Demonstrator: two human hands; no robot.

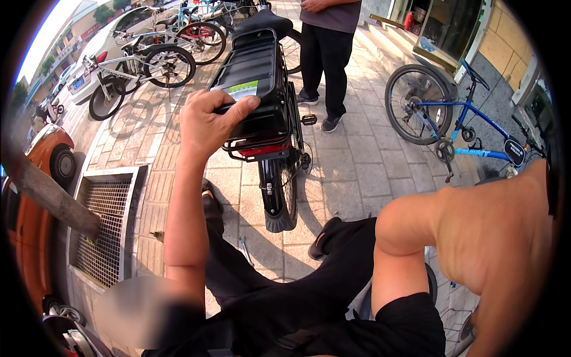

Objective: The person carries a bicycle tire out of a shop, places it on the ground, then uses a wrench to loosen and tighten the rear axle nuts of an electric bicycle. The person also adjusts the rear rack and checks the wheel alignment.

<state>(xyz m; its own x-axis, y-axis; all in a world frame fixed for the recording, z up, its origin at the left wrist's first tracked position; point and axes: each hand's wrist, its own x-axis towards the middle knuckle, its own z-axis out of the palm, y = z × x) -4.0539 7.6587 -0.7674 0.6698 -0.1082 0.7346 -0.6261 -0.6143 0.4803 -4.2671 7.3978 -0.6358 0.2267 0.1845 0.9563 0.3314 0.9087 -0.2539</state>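
Note:
My left hand point(208, 119) grips the near end of a long black battery case point(262, 119), its thumb across the top edge and its fingers bent over the left corner. The case lies on the rear rack of a black electric bicycle point(276, 190), under a black saddle point(262, 25). A green and white label is on its top, beside my thumb. Below the case is a red rear reflector point(259, 147). My right arm is bent up close at the right, and its hand is out of view. A metal wrench point(245, 250) lies on the paving between my feet.
A person in dark trousers point(326, 59) stands just right of the bicycle. A blue bicycle point(464, 110) lies by the steps at right. Several bicycles point(169, 65) stand at far left. A tree trunk point(53, 199), a metal grate point(104, 229) and an orange car point(35, 250) are at left.

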